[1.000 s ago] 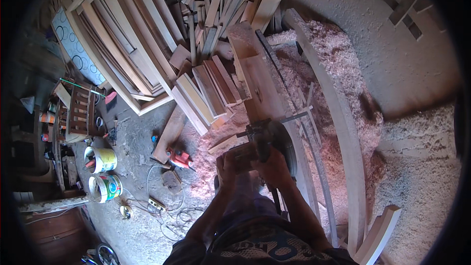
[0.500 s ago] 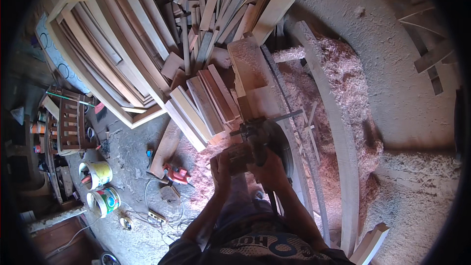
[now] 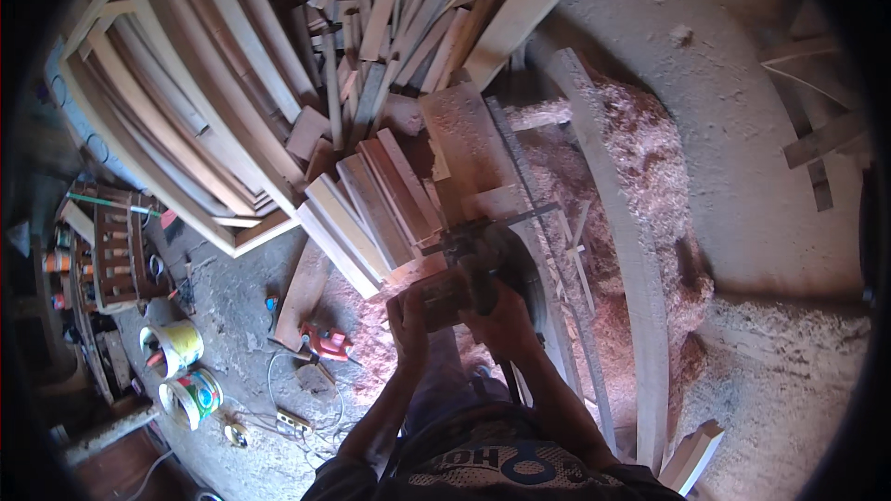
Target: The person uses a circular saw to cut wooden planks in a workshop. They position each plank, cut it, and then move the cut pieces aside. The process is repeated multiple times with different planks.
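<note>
With both hands I grip a dark handheld power tool [image 3: 478, 255] that looks like a circular saw, with a round housing on its right and a thin bar across its front. My left hand [image 3: 408, 320] is closed around the boxy motor end. My right hand [image 3: 501, 323] wraps the rear handle, its fingers partly hidden. The tool is at the near end of a pale board [image 3: 469, 134] dusted with sawdust; the blade and any contact with wood are hidden. Just left of it lie several short wooden pieces [image 3: 380, 190] side by side.
Long curved beams [image 3: 631, 223] run along my right over heaped shavings [image 3: 654, 144]. Wooden frames [image 3: 200, 102] and offcuts [image 3: 390, 28] fill the far left and far middle. A red power tool [image 3: 327, 343], cords, a power strip [image 3: 292, 422] and two buckets [image 3: 176, 348] stand on the left floor.
The view has shifted slightly, so the frames, buckets and floor items sit further left in the picture. Both hands keep their hold on the tool, which shows little movement against the board.
</note>
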`<move>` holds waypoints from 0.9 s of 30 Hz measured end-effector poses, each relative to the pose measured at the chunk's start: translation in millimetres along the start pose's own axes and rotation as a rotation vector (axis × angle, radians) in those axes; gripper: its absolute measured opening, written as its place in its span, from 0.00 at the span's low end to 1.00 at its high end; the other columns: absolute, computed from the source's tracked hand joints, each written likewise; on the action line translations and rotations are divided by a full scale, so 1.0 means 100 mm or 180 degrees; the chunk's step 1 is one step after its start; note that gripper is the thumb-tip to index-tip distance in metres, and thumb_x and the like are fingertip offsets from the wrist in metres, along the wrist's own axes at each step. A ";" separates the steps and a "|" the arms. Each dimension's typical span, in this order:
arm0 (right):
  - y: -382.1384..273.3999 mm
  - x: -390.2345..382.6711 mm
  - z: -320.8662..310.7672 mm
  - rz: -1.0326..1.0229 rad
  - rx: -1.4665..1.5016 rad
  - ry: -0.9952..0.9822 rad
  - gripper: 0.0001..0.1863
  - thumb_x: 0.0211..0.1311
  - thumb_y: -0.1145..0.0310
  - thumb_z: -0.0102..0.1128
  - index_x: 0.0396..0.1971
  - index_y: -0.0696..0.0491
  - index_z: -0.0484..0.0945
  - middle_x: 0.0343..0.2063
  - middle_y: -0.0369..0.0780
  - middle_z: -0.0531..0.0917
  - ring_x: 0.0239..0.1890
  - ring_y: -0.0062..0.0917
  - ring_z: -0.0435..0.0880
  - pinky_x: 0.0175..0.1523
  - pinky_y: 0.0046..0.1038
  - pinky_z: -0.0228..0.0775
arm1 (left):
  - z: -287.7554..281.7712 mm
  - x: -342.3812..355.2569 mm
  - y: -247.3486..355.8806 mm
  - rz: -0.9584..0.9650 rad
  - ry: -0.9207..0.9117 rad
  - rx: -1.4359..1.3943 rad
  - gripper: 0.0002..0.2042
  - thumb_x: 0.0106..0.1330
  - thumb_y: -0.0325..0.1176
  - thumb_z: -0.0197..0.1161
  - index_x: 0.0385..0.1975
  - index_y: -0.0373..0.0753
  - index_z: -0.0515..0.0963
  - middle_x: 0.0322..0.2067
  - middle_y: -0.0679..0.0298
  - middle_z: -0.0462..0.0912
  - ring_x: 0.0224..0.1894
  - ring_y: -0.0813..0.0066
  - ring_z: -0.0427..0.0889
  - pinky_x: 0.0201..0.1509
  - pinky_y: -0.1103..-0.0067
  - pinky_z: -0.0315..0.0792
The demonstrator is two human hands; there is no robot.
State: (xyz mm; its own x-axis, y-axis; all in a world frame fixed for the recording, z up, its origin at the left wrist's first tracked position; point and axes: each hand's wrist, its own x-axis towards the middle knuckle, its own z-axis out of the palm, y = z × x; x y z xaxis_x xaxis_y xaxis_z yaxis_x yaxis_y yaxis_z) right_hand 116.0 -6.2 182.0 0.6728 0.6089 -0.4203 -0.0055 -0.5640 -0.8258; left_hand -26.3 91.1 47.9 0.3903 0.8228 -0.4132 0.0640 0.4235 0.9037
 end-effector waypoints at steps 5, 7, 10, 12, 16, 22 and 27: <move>0.03 0.18 0.04 -0.0089 -0.0176 0.0212 0.30 0.51 0.65 0.75 0.55 0.58 0.78 0.44 0.53 0.87 0.50 0.45 0.87 0.55 0.40 0.78 | 0.08 0.14 0.15 0.0058 -0.0150 -0.0068 0.20 0.81 0.49 0.52 0.50 0.36 0.76 0.45 0.61 0.80 0.47 0.75 0.80 0.54 0.73 0.76; -0.06 0.26 0.02 -0.0080 -0.0131 0.0133 0.30 0.52 0.64 0.74 0.55 0.59 0.78 0.44 0.54 0.86 0.51 0.48 0.86 0.56 0.41 0.78 | 0.10 0.20 0.20 0.0084 -0.0133 -0.0059 0.20 0.81 0.50 0.52 0.49 0.36 0.76 0.46 0.61 0.80 0.47 0.75 0.80 0.54 0.73 0.76; -0.17 0.39 -0.01 -0.0121 -0.0033 0.0098 0.29 0.52 0.62 0.72 0.54 0.59 0.78 0.44 0.55 0.86 0.51 0.50 0.86 0.56 0.43 0.78 | 0.11 0.37 0.23 0.0096 -0.0170 -0.0006 0.21 0.80 0.52 0.52 0.49 0.37 0.76 0.46 0.62 0.79 0.48 0.74 0.80 0.52 0.71 0.77; -0.22 0.48 0.00 -0.0139 0.0006 0.0122 0.29 0.52 0.62 0.72 0.53 0.59 0.78 0.44 0.55 0.86 0.51 0.51 0.86 0.56 0.43 0.78 | 0.17 0.45 0.34 0.0143 -0.0233 -0.0059 0.22 0.80 0.52 0.51 0.50 0.37 0.77 0.44 0.61 0.82 0.44 0.73 0.82 0.46 0.73 0.78; -0.33 0.68 0.00 -0.0214 -0.0010 0.0174 0.29 0.51 0.61 0.73 0.52 0.60 0.78 0.42 0.56 0.86 0.49 0.51 0.86 0.55 0.44 0.78 | 0.15 0.72 0.25 0.0315 -0.0224 -0.0134 0.23 0.80 0.52 0.50 0.50 0.36 0.80 0.41 0.61 0.86 0.38 0.75 0.84 0.37 0.77 0.79; -0.47 0.93 0.02 -0.0209 0.0020 0.0169 0.29 0.50 0.62 0.74 0.52 0.60 0.79 0.39 0.54 0.87 0.45 0.46 0.88 0.52 0.41 0.79 | 0.28 0.93 0.48 0.0504 -0.0409 -0.0225 0.22 0.79 0.51 0.53 0.48 0.35 0.79 0.40 0.62 0.82 0.37 0.77 0.81 0.37 0.78 0.77; -0.56 1.11 0.05 -0.0166 -0.0154 0.0193 0.29 0.50 0.64 0.74 0.52 0.60 0.79 0.34 0.49 0.87 0.38 0.38 0.90 0.45 0.38 0.80 | 0.35 1.08 0.48 0.0415 0.0128 -0.0335 0.23 0.78 0.54 0.54 0.50 0.37 0.77 0.36 0.65 0.83 0.30 0.79 0.81 0.28 0.81 0.73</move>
State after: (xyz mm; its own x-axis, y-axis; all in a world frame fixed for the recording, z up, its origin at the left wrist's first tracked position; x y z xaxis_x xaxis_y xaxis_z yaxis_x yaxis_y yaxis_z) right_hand 187.4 95.8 180.3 0.7148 0.6041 -0.3524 0.0655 -0.5595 -0.8263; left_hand 51.3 186.5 50.4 0.3517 0.8870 -0.2992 -0.0823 0.3477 0.9340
